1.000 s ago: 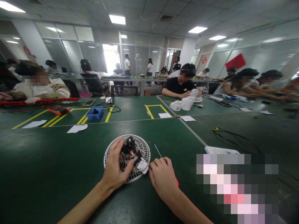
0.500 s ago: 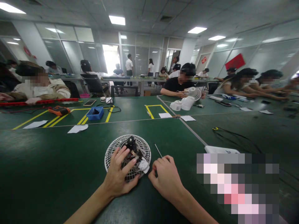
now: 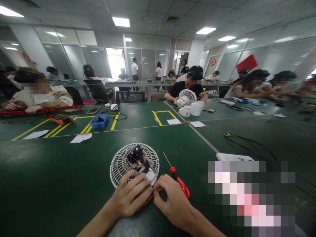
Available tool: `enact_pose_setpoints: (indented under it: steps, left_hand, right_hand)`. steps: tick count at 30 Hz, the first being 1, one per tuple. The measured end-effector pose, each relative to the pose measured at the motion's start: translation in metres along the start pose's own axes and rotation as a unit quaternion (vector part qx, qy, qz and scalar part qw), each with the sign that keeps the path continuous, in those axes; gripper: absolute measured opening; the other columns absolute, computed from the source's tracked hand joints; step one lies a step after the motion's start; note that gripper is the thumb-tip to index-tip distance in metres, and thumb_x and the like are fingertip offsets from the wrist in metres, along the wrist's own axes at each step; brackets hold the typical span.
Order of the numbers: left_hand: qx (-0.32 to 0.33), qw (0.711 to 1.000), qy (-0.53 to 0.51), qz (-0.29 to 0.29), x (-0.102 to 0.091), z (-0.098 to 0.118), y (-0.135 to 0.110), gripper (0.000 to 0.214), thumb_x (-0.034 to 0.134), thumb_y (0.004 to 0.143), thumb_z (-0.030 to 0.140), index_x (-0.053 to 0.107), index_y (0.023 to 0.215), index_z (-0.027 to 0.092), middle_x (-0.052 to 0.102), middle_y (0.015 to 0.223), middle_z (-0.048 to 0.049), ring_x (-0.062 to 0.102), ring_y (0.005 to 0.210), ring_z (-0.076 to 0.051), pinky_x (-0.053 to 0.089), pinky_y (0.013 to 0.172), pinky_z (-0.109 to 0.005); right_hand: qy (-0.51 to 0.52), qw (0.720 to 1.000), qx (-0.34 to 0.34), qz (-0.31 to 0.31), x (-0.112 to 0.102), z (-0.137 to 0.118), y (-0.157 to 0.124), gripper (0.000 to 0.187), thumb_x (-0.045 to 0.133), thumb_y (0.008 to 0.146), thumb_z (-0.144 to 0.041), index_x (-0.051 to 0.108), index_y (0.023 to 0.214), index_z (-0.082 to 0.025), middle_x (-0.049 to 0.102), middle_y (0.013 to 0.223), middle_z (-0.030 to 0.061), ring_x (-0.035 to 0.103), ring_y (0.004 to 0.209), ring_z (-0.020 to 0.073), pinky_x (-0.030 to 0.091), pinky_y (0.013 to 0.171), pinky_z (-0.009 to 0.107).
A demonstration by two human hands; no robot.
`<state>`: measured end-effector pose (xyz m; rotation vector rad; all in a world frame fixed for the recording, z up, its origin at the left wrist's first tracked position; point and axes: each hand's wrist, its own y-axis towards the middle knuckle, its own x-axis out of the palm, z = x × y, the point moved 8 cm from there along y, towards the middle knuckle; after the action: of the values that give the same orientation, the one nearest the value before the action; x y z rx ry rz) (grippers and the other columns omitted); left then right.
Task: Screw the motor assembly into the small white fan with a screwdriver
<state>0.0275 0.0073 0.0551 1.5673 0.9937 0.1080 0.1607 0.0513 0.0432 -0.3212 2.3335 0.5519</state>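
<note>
fan grille (image 3: pixel 118 164): lower centre of frame, flat on the green table (image 3: pixel 49 181), motor and wires inside.
left hand (image 3: pixel 130 197): fingers unclenched, laid flat across the near rim.
right hand (image 3: pixel 172 200): fingers curled at the white part (image 3: pixel 150 177); can't tell if grasping.
screwdriver (image 3: pixel 179 181): red-handled, lying free just right of the fan grille.

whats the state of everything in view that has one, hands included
fan grille, lying flat, motor and wires exposed
left hand, open, fingers flat on the fan grille's near edge
right hand, fingers curled at the white part; grip unclear
screwdriver, lying on the table, not gripped
blue bin, open-topped
co-worker's fan, upright
</note>
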Motion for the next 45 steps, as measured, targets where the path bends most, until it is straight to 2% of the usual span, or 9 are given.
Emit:
enact_pose_setpoints:
  steps: [9,17,20,24,34,39,45]
  left_hand:
    - [0.002,1.000,-0.026,-0.007,0.002,0.001,-0.003,0.011,0.069,0.086,0.012,0.072,0.095,0.016,0.073,0.100,-0.0055,0.065,0.111,-0.021,0.042,0.113,-0.046]
    - [0.003,1.000,-0.014,-0.019,0.000,-0.001,0.000,0.023,0.055,0.093,0.009,0.074,0.101,0.018,0.071,0.093,-0.0035,0.061,0.096,-0.016,0.041,0.108,-0.038]
    - [0.007,1.000,-0.012,-0.021,0.000,-0.001,0.001,0.021,0.056,0.092,0.010,0.073,0.102,0.017,0.071,0.092,-0.0040,0.062,0.094,-0.016,0.043,0.104,-0.037]
    - [0.002,1.000,-0.022,-0.013,0.000,-0.001,-0.003,0.015,0.065,0.088,0.012,0.072,0.101,0.015,0.072,0.092,-0.0041,0.063,0.094,-0.017,0.044,0.101,-0.037]
    - [-0.023,1.000,-0.009,0.009,0.001,-0.001,-0.003,0.016,0.075,0.080,0.015,0.071,0.096,0.017,0.073,0.086,-0.0021,0.064,0.089,-0.016,0.047,0.100,-0.037]
    - [-0.016,1.000,-0.025,-0.002,0.000,-0.001,-0.001,0.020,0.069,0.079,0.015,0.071,0.099,0.015,0.072,0.089,-0.0051,0.064,0.091,-0.018,0.047,0.099,-0.039]
    - [-0.020,0.999,-0.033,-0.006,-0.001,-0.003,0.001,0.018,0.064,0.081,0.011,0.070,0.098,0.014,0.072,0.088,-0.0052,0.064,0.092,-0.019,0.046,0.098,-0.039]
  right_hand:
    - [0.012,1.000,-0.006,0.012,-0.001,-0.001,-0.001,0.019,0.058,0.076,-0.001,0.063,0.076,-0.019,0.063,0.076,-0.0003,0.057,0.074,0.0164,0.043,0.068,0.026]
    - [0.029,0.999,-0.019,0.030,-0.003,-0.004,-0.002,0.015,0.057,0.078,-0.005,0.065,0.076,-0.018,0.062,0.072,-0.0007,0.054,0.065,0.0138,0.041,0.062,0.025]
    - [0.044,0.999,0.001,0.021,-0.001,0.001,-0.001,0.016,0.057,0.080,-0.007,0.068,0.076,-0.018,0.061,0.072,-0.0011,0.053,0.063,0.0131,0.041,0.060,0.024]
    - [0.067,0.997,0.024,0.013,0.002,0.005,-0.002,0.018,0.057,0.083,-0.010,0.071,0.076,-0.018,0.059,0.068,-0.0017,0.052,0.060,0.0124,0.040,0.057,0.024]
    - [0.099,0.995,0.012,-0.008,0.005,0.004,-0.002,0.020,0.057,0.088,-0.011,0.073,0.080,-0.018,0.063,0.073,-0.0003,0.054,0.064,0.0133,0.042,0.059,0.024]
    - [0.070,0.997,0.018,-0.004,0.001,0.003,-0.002,0.022,0.056,0.091,-0.012,0.073,0.080,-0.019,0.064,0.073,-0.0005,0.055,0.063,0.0134,0.040,0.059,0.024]
    - [0.006,0.999,0.032,0.029,-0.008,0.009,0.000,0.025,0.055,0.092,-0.015,0.070,0.074,-0.019,0.060,0.069,-0.0009,0.054,0.061,0.0133,0.037,0.057,0.024]
